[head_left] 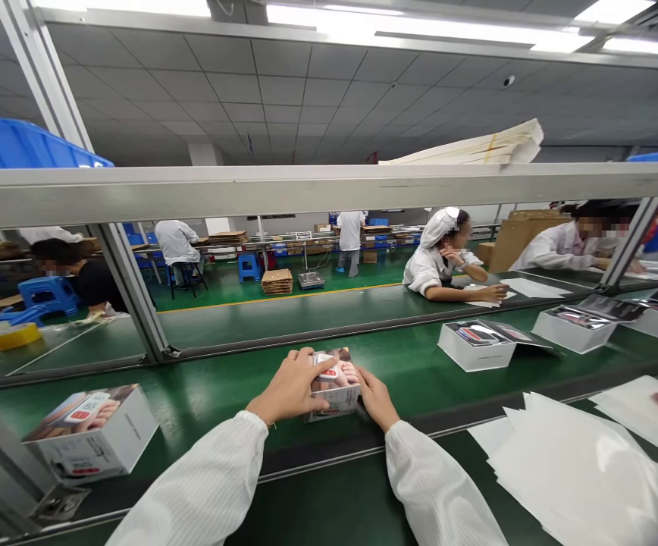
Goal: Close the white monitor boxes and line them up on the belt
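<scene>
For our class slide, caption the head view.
Left hand and right hand hold a printed product box on a green conveyor belt.

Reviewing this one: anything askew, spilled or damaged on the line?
Only the white sheets at lower right look untidy, their corners fanned unevenly. I see no spill, and the held box shows no visible damage.

Panelled grey ceiling [220, 83], strip lights [420, 29], green floor [224, 284] (yellow line [283, 297] across), blue stools [249, 266].
</scene>
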`<state>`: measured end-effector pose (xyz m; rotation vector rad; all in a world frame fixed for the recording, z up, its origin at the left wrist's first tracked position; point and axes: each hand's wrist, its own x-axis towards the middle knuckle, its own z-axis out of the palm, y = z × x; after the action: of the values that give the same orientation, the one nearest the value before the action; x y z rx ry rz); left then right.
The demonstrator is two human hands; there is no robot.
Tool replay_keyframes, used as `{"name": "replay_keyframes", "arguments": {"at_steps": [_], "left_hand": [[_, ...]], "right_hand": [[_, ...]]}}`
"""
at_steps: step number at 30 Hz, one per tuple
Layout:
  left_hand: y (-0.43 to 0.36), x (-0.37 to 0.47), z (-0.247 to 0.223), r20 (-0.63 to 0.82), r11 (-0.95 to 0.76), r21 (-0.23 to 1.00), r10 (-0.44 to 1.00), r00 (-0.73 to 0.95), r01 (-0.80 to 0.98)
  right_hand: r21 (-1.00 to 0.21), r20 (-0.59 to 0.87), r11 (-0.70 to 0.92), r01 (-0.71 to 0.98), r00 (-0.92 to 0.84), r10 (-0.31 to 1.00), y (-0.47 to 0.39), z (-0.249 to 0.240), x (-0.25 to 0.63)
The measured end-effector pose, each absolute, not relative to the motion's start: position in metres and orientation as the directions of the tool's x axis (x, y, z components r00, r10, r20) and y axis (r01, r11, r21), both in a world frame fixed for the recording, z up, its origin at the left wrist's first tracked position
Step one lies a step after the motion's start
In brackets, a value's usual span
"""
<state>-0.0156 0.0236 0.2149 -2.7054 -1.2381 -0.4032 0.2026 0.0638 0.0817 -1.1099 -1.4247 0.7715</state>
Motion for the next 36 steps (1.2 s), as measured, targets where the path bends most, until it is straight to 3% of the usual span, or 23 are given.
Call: {"name": "replay_keyframes", "arguments": {"at_steps": [3, 7, 13, 17, 20, 23, 28, 31, 36], "left_hand": [[0.029, -0.025, 0.217, 0.224, -0.604, 0.057, 0.784, 0.579, 0.795], [0.031, -0.039, 0.225, 0.05, -0.563, 0.193, 0.824, 0.565, 0.804], [0.023, -0.059, 0.229, -0.001, -0.539, 0.252, 0.831, 0.557, 0.804], [0.012, -0.069, 0.232, 0.046, -0.548, 0.143, 0.835, 0.548, 0.824], [-0.007, -0.059, 0.225, 0.314, -0.573, -0.038, 0.771, 0.555, 0.818], [-0.034, -0.029, 0.192, 0.515, -0.668, -0.133, 0.585, 0.627, 0.732], [-0.057, 0.027, 0.092, 0.527, -0.856, -0.242, 0.279, 0.803, 0.456], [-0.052, 0.039, 0.053, 0.453, -0.856, -0.253, 0.308, 0.837, 0.452], [-0.05, 0.032, 0.05, 0.441, -0.88, -0.146, 0.351, 0.826, 0.452]], "right_hand": [[-0.866, 0.433, 0.38, 0.326, 0.108, 0.895, 0.061, 0.082, 0.202], [-0.86, 0.442, 0.376, 0.343, 0.137, 0.886, 0.061, 0.082, 0.203], [-0.853, 0.459, 0.392, 0.346, 0.137, 0.878, 0.059, 0.083, 0.203], [-0.848, 0.468, 0.396, 0.351, 0.149, 0.871, 0.057, 0.084, 0.202], [-0.839, 0.492, 0.414, 0.352, 0.168, 0.854, 0.057, 0.085, 0.199], [-0.825, 0.515, 0.427, 0.371, 0.184, 0.837, 0.059, 0.086, 0.196], [-0.821, 0.526, 0.414, 0.393, 0.241, 0.815, 0.059, 0.087, 0.198], [-0.829, 0.516, 0.4, 0.392, 0.258, 0.817, 0.057, 0.088, 0.198], [-0.827, 0.52, 0.407, 0.389, 0.252, 0.816, 0.056, 0.089, 0.198]]}}
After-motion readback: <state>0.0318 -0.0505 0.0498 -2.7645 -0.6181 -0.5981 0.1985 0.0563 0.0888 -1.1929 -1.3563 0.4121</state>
